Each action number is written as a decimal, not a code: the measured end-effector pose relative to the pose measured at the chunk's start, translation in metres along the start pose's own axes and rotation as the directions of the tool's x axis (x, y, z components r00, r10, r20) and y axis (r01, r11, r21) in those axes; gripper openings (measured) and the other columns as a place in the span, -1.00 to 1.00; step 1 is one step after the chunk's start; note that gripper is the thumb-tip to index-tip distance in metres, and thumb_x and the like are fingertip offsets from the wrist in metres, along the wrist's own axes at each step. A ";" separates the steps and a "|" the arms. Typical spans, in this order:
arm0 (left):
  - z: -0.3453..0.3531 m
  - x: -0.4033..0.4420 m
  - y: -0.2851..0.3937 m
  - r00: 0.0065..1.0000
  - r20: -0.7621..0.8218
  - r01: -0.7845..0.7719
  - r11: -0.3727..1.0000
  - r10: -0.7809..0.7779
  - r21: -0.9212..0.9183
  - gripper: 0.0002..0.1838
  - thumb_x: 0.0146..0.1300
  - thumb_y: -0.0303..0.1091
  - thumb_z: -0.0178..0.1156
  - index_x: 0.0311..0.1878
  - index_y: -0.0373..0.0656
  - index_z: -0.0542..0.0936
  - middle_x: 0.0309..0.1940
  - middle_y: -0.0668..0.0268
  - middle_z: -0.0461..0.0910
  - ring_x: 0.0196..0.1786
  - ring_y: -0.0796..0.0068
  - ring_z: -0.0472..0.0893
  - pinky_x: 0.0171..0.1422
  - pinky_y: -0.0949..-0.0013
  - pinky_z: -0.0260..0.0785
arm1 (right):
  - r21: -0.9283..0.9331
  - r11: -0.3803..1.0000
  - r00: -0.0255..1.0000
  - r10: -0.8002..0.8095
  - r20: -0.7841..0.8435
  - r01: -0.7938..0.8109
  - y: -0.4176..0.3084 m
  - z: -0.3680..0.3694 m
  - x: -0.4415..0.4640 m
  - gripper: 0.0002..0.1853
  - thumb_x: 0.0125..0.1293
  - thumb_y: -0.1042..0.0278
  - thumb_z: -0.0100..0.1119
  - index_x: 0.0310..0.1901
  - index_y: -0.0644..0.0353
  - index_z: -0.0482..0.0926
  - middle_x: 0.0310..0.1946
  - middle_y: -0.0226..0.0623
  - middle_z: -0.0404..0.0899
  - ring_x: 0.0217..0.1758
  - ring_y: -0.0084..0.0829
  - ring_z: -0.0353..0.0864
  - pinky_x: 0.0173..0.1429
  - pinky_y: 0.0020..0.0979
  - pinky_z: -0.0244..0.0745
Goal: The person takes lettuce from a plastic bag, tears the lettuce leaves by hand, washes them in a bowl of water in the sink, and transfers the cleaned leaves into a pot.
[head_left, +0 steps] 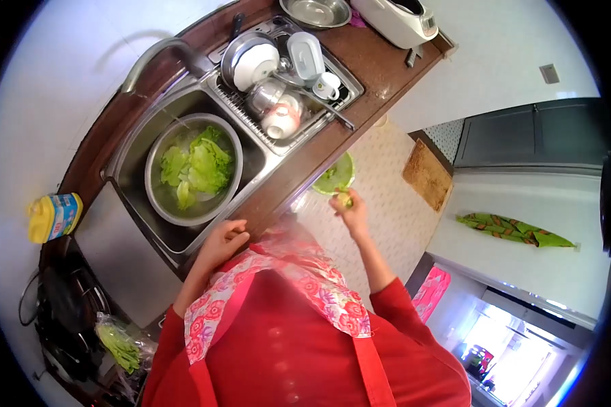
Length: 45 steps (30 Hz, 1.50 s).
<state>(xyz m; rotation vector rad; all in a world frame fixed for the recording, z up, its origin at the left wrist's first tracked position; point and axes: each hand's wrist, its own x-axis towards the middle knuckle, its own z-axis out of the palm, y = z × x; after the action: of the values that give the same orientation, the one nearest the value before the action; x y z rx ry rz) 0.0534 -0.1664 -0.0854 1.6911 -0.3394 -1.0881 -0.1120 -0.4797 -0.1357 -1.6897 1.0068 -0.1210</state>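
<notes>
My right hand (350,211) is raised over the floor, its fingers closed on a small yellow-green piece (345,199), perhaps a lettuce stub. Just beyond it, on the floor, stands a green bin (338,175) with green scraps inside. My left hand (223,243) rests near the counter's front edge beside the sink (254,157), fingers loosely spread and holding nothing. In the sink sits a steel basin (235,183) with green lettuce leaves (207,163) in water. The faucet (157,57) reaches over from behind, with a thin stream falling towards the basin.
Bowls, a white mug (326,86) and a lidded container (306,55) fill the drying rack. A rice cooker (394,19) and a steel bowl (316,11) stand beyond. At left are a yellow bottle (54,218), a metal board (125,254) and bagged greens (117,344).
</notes>
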 end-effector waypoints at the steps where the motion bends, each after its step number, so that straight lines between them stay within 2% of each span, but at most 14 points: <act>1: 0.002 -0.001 -0.001 0.999 -0.036 0.018 1.000 -0.017 0.022 -0.61 0.14 -0.35 0.24 0.05 -0.24 0.49 -0.20 0.27 0.49 -0.24 0.51 0.52 -0.15 0.48 0.39 | -0.139 0.990 0.999 0.015 -0.041 -0.020 0.025 -0.012 0.031 -0.57 0.05 0.38 0.33 0.00 0.21 0.49 -0.28 -0.34 0.58 -0.36 -0.59 0.52 -0.42 -0.53 0.46; 6: 0.012 -0.003 0.010 0.980 -0.200 0.027 0.993 -0.003 0.117 -0.65 0.15 -0.41 0.21 0.02 -0.27 0.50 -0.22 0.29 0.49 -0.25 0.55 0.50 -0.17 0.49 0.39 | -0.626 0.778 0.999 0.042 -0.033 -0.053 0.089 -0.056 0.123 -0.47 -0.09 0.27 0.38 -0.01 0.19 0.52 -0.33 -0.19 0.62 -0.51 -0.44 0.56 -0.53 -0.39 0.48; 8: 0.016 -0.002 -0.001 0.962 -0.271 0.054 0.998 -0.046 0.022 -0.64 0.15 -0.42 0.20 0.03 -0.27 0.50 -0.23 0.29 0.50 -0.26 0.55 0.50 -0.17 0.50 0.39 | -0.731 0.669 0.960 0.095 0.264 0.134 0.116 -0.055 0.139 -0.62 -0.07 0.29 0.29 -0.14 0.18 0.57 -0.39 -0.19 0.62 -0.53 -0.38 0.57 -0.48 -0.36 0.49; 12: 0.034 -0.003 -0.010 0.915 -0.377 0.129 0.989 -0.145 -0.069 -0.65 0.16 -0.40 0.19 0.03 -0.25 0.51 -0.22 0.29 0.54 -0.27 0.56 0.51 -0.16 0.51 0.39 | -0.571 0.466 0.644 0.003 0.765 0.676 0.109 -0.038 0.103 -0.75 0.06 0.18 0.11 -0.35 0.17 0.62 -0.39 -0.17 0.63 -0.38 -0.22 0.62 -0.23 -0.25 0.52; 14: 0.045 -0.005 -0.012 0.890 -0.425 0.141 0.986 -0.165 -0.088 -0.65 0.17 -0.40 0.19 0.03 -0.25 0.51 -0.22 0.30 0.54 -0.27 0.58 0.51 -0.16 0.52 0.38 | -0.681 0.422 0.634 0.271 0.725 0.598 0.063 -0.015 0.085 -0.67 0.14 0.08 -0.02 -0.36 0.14 0.63 -0.32 -0.11 0.61 -0.20 -0.04 0.58 -0.07 -0.15 0.48; 20: 0.069 -0.007 -0.006 0.823 -0.543 0.069 0.979 -0.165 -0.193 -0.67 0.18 -0.33 0.20 0.02 -0.18 0.53 -0.16 0.20 0.58 -0.21 0.46 0.59 -0.09 0.43 0.45 | -0.611 0.303 0.530 0.310 0.789 0.732 0.039 0.009 0.103 -0.75 0.12 0.19 0.03 -0.46 0.17 0.60 -0.41 -0.03 0.58 -0.31 -0.03 0.56 -0.24 -0.09 0.44; 23: 0.052 -0.020 -0.014 0.655 -0.753 0.093 0.996 -0.055 0.008 -0.64 0.12 -0.21 0.23 -0.05 -0.20 0.57 -0.22 0.17 0.61 -0.19 0.33 0.62 -0.05 0.36 0.45 | -0.310 0.507 0.377 -0.034 0.925 0.805 0.008 0.013 0.122 -0.83 0.07 0.31 0.09 -0.53 0.23 0.55 -0.48 0.03 0.53 -0.39 0.03 0.51 -0.31 -0.05 0.37; 29: -0.026 -0.118 -0.041 0.317 -0.914 -0.004 0.963 -0.253 -0.268 -0.61 0.16 -0.20 0.22 -0.07 -0.31 0.55 -0.22 0.12 0.63 -0.17 0.39 0.62 -0.07 0.40 0.43 | -0.328 0.610 0.385 0.041 0.922 0.721 -0.084 0.034 0.083 -0.86 0.06 0.34 0.17 -0.44 0.24 0.57 -0.48 0.02 0.54 -0.37 0.02 0.54 -0.29 -0.15 0.42; 33: -0.092 -0.200 -0.112 -0.094 -0.973 0.293 0.929 -0.209 -0.228 -0.57 0.11 -0.09 0.21 -0.10 -0.25 0.58 -0.19 0.06 0.61 -0.09 0.22 0.60 0.00 0.32 0.40 | -0.350 0.577 0.378 0.077 0.923 0.737 -0.078 0.057 0.079 -0.86 0.05 0.37 0.18 -0.36 0.22 0.58 -0.49 -0.01 0.54 -0.39 0.00 0.55 -0.29 -0.16 0.42; 34: -0.116 -0.231 -0.140 -0.242 -0.970 0.412 0.909 0.036 -0.069 -0.64 0.08 -0.17 0.24 -0.14 -0.24 0.60 -0.23 0.05 0.61 -0.15 0.16 0.60 -0.03 0.30 0.41 | -0.360 0.571 0.385 0.082 0.919 0.738 -0.081 0.067 0.070 -0.86 0.05 0.37 0.18 -0.36 0.22 0.58 -0.49 -0.01 0.54 -0.38 0.00 0.55 -0.29 -0.15 0.42; 37: -0.191 -0.325 -0.150 -0.496 -0.859 0.460 0.877 0.125 -0.138 -0.84 0.04 -0.41 0.17 -0.33 -0.28 0.61 -0.28 0.00 0.59 -0.20 0.06 0.58 -0.06 0.27 0.42 | -0.389 0.555 0.424 0.071 0.903 0.735 -0.086 0.090 0.038 -0.85 0.05 0.36 0.18 -0.34 0.22 0.58 -0.48 -0.01 0.55 -0.37 0.00 0.55 -0.28 -0.15 0.42; 38: -0.214 -0.354 -0.165 -0.521 -0.818 0.602 0.785 0.245 -0.149 -0.86 0.04 -0.45 0.13 -0.37 -0.28 0.61 -0.31 0.00 0.59 -0.20 0.09 0.58 -0.07 0.25 0.43 | -0.401 0.550 0.439 0.068 0.896 0.733 -0.088 0.096 0.024 -0.85 0.05 0.36 0.18 -0.34 0.22 0.58 -0.47 -0.01 0.55 -0.37 0.01 0.55 -0.28 -0.15 0.42; 41: -0.249 -0.395 -0.179 -0.305 -0.947 0.778 0.548 -0.097 -0.307 -0.86 0.02 -0.52 0.05 -0.46 -0.29 0.61 -0.35 -0.02 0.57 -0.27 0.02 0.56 -0.12 0.20 0.42 | -0.412 0.537 0.456 0.055 0.888 0.736 -0.092 0.116 -0.009 -0.84 0.05 0.36 0.18 -0.33 0.22 0.58 -0.46 -0.01 0.55 -0.36 0.01 0.54 -0.27 -0.15 0.43; 45: -0.237 -0.390 -0.186 -0.144 -0.990 0.896 0.427 0.016 -0.123 -0.73 -0.06 -0.38 0.26 -0.24 -0.24 0.55 -0.16 0.01 0.45 -0.12 -0.01 0.47 -0.02 0.14 0.35 | -0.396 0.529 0.448 0.034 0.893 0.750 -0.100 0.146 -0.047 -0.83 0.05 0.36 0.18 -0.31 0.22 0.57 -0.45 -0.01 0.55 -0.35 0.01 0.54 -0.26 -0.15 0.43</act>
<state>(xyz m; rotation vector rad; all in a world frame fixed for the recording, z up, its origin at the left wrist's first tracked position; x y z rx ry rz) -0.0238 0.3190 -0.0456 3.0028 1.2347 0.1435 -0.0067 -0.3372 -0.0896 -2.3638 -0.2504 0.9063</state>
